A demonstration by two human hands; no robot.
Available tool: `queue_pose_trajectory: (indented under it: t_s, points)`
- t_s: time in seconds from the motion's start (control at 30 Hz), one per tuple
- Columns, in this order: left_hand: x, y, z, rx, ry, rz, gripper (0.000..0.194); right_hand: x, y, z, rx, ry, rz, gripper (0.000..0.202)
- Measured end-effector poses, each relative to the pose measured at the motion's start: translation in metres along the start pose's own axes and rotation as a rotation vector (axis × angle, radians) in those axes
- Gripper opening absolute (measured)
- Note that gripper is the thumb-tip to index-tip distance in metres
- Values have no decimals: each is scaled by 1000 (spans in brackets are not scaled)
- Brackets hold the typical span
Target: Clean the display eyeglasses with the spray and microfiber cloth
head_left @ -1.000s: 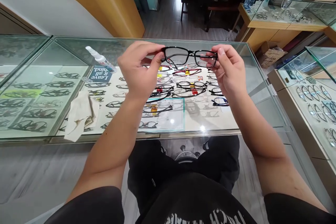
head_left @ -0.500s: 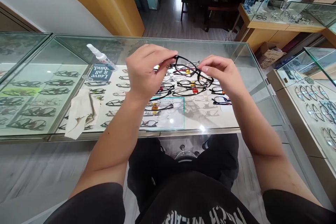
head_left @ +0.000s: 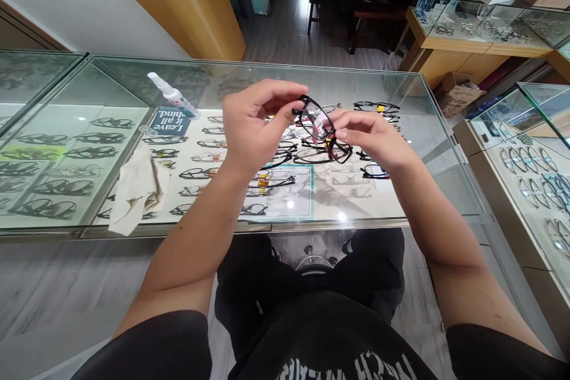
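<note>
Specs (head_left: 324, 130) tilted over the glass table (head_left: 347, 225), your L hand (head_left: 253, 124) fingers pinching one end, R hand (head_left: 376, 138) fingers pinching nr the bridge (head_left: 333, 138), so grip lightly, thumbs off lenses (head_left: 315, 120) pls.

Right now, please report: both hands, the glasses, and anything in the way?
Left hand pinching one end of black glasses. Right hand at their bridge. Glasses tilted, above counter. Spray bottle and cloth aside, to the left.

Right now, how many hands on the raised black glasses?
2: left hand at one end of the black glasses, right hand gripping near their middle. No others seen.
</note>
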State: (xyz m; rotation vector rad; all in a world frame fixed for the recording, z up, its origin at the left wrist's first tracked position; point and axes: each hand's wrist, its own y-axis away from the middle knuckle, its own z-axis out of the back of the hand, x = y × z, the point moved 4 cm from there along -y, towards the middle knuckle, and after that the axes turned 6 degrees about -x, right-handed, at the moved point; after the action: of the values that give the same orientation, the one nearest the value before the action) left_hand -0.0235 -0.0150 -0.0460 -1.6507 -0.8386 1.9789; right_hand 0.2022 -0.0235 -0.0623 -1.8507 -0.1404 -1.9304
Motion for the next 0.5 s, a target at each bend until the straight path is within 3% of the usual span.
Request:
queue_pose_trajectory:
  t_s: [0.2, 0.4, 0.5]
  points:
    - [13, -4, -5, 28, 76, 117, 32, -11, -1, -1, -34, -49, -54, 33]
    - [19, 4, -4, -109, 22, 192, 23, -12, -4, 10, -273, -25, 23, 32]
    - [8, 16, -17, -41, 7, 260, 22, -11, -2, 10, -393, 18, 77, 31]
